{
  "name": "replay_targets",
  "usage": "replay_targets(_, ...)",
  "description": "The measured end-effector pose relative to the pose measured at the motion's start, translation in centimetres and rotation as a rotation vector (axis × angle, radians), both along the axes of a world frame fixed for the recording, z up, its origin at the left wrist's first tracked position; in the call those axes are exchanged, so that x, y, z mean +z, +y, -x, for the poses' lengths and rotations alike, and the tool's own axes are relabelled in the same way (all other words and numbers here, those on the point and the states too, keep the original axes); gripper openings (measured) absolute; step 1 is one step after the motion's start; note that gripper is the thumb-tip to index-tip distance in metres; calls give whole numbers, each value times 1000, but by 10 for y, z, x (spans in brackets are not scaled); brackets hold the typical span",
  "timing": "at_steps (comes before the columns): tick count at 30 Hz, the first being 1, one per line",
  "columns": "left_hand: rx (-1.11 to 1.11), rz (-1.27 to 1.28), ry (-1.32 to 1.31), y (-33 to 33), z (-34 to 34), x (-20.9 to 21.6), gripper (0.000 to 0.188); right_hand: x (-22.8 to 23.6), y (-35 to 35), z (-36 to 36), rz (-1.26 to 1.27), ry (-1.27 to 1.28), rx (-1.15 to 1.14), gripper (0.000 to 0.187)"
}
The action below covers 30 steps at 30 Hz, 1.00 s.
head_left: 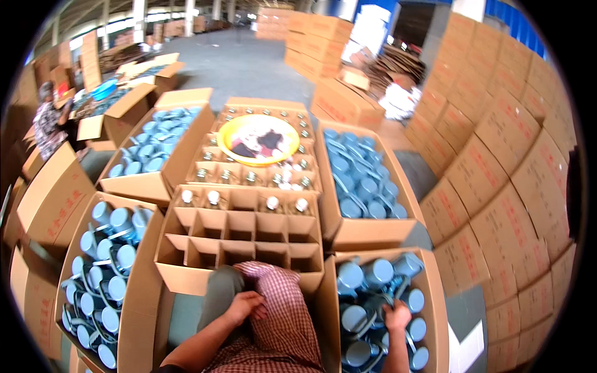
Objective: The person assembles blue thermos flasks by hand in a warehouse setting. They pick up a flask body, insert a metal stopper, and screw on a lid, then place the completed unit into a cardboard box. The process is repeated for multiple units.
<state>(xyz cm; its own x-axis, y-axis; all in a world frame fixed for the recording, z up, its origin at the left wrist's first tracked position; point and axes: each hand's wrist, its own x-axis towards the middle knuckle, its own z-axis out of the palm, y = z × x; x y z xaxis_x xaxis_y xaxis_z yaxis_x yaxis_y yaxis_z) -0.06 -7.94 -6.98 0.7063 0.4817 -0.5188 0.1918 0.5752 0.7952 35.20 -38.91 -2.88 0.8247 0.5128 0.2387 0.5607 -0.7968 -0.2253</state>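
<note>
Cloth (283,295) left, corrugated carton (438,311) right.
Left hand (247,306): fingers loosely curled over checked weave. Right hand (397,316): fingers bent among smooth blue handled cylinders (377,272) inside carton; whether either hand pinches anything, cannot tell.

The cups (126,256) were pale blue, the boxes (367,232) plain brown, and the stacked cartons (504,186) brown with red print. The near basin (259,162) was yellow, the far basin (104,91) bright blue. The caps (213,197) in the front row were white. A fine red-and-white check covered the cloth (281,295); the trouser leg (217,292) was grey-green, the floor (217,68) grey, and the co-worker's shirt (47,127) dark with a pale pattern.
</note>
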Motion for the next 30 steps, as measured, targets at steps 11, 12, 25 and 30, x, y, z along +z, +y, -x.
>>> replay_targets(11, 17, -114, -133, -3, -12, 57, 21, 313, -37, 75, -616, -244, 198, 22)
replay_targets(12, 2, -110, -150, -2, -15, 57, 20, 326, -39, 90, -673, -222, 245, 16)
replay_targets(25, 638, 228, -946, 91, -25, 102, 54, 95, 130, 177, -1396, 1672, 228, 16)
replay_targets(30, 700, 16, -701, 111, 12, 95, 38, 67, 119, 229, -681, 2155, 358, 21)
